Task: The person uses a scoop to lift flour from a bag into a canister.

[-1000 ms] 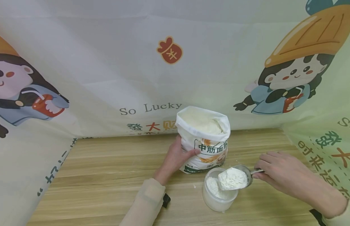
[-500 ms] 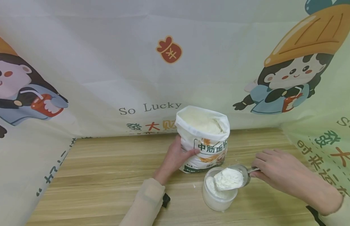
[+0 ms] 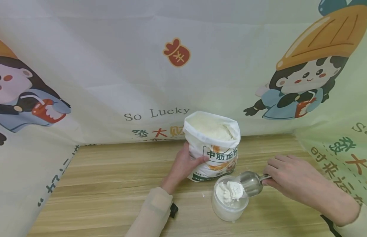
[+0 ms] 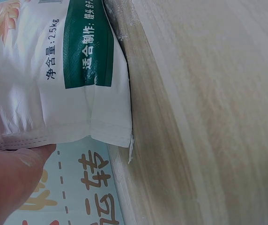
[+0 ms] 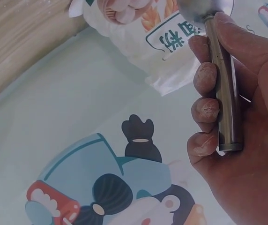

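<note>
In the head view an open white flour bag [image 3: 214,158] stands upright near the back of the table, flour showing inside its rolled rim. My left hand [image 3: 183,164] grips its left side, thumb across the front; in the left wrist view the thumb and the bag's lower edge [image 4: 87,117] show. My right hand [image 3: 299,184] holds a metal scoop [image 3: 250,183] by its handle [image 5: 225,89], fingers curled round it. The scoop is tipped over a clear round plastic tub [image 3: 229,212]. Flour [image 3: 230,191] lies in the tub below the scoop's mouth.
The wooden table [image 3: 112,191] ends at a printed cloth backdrop [image 3: 112,65] with cartoon figures and lettering, which also rises along both sides. A small speck of flour [image 3: 203,195] lies left of the tub.
My right hand has turned the heaped scoop over and moved it slightly left. Its flour has slid into the tub. The left hand and the bag have stayed put.
</note>
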The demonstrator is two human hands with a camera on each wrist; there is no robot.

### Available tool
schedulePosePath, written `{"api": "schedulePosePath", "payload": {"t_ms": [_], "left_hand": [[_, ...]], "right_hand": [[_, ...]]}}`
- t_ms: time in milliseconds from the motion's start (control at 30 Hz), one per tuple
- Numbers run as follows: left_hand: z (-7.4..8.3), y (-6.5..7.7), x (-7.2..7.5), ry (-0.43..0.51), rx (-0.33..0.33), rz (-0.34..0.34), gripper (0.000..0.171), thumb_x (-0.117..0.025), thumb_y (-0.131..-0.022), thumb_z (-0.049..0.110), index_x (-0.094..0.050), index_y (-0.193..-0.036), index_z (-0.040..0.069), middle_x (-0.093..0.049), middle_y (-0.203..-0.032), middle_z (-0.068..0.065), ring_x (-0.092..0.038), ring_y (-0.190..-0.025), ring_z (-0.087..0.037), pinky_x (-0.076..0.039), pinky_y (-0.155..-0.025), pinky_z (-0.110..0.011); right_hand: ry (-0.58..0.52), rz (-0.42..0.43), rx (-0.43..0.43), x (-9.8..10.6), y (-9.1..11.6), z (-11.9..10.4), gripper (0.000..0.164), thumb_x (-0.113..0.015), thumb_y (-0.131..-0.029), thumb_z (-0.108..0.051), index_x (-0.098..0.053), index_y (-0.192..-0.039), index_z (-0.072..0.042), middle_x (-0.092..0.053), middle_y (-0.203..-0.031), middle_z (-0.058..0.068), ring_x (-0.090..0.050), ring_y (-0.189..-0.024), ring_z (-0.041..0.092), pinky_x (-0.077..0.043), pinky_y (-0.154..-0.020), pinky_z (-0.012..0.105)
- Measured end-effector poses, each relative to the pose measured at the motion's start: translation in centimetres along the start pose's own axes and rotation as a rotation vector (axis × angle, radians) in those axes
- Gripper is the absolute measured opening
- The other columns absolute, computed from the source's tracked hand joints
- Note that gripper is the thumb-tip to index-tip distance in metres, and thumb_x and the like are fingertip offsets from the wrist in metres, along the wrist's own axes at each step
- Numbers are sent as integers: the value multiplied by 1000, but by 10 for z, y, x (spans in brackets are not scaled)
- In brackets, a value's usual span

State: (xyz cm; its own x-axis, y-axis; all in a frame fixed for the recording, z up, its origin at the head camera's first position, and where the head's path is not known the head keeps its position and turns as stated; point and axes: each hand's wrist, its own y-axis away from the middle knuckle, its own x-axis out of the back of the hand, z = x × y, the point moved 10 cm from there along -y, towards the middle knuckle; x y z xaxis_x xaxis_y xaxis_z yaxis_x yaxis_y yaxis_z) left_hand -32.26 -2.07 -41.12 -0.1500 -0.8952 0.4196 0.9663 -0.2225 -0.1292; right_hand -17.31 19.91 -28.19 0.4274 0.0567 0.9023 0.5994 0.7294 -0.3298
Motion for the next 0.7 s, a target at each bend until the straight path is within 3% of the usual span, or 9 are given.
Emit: {"api": "schedulePosePath", "payload": {"t_ms": [300,533,600,700], "left_hand": [[-1,1,0,12,14,-1,81,-88,-85,26,-41,-149,7,-64,-131,-14,-61,-121,-30,-47,-109,-48],[0,1,1,-6,16,3,82,-87,-85,27,-40,-149,6,-63,-132,-15,-61,-122,-31,-47,-109,-48],[-1,0,1,-10,18,4,82,-87,-85,27,-40,-149,6,-63,-132,-15,-61,-122,-31,-48,-108,-48],[-1,1,1,-10,22,3,83,-88,-85,27,-40,-149,6,-63,-132,-15,-61,-122,-31,-48,-108,-48]], "right_hand": [[3,1,-22,4,-1,3,28,-90,-73,-33,-65,-80,-21,-52,-76,-12,-52,-71,13,-53,-65,38],[-14,9,-32,4,3,7,26,-89,-73,-34,-66,-80,-22,-50,-76,-14,-49,-71,10,-52,-63,36],[-27,19,-37,3,6,9,24,-82,-82,-42,-67,-81,-22,-50,-76,-14,-48,-70,9,-50,-60,33],[-69,20,-65,1,11,14,43,-54,-100,-60,-68,-82,-22,-53,-78,-15,-49,-70,8,-49,-57,30]]}}
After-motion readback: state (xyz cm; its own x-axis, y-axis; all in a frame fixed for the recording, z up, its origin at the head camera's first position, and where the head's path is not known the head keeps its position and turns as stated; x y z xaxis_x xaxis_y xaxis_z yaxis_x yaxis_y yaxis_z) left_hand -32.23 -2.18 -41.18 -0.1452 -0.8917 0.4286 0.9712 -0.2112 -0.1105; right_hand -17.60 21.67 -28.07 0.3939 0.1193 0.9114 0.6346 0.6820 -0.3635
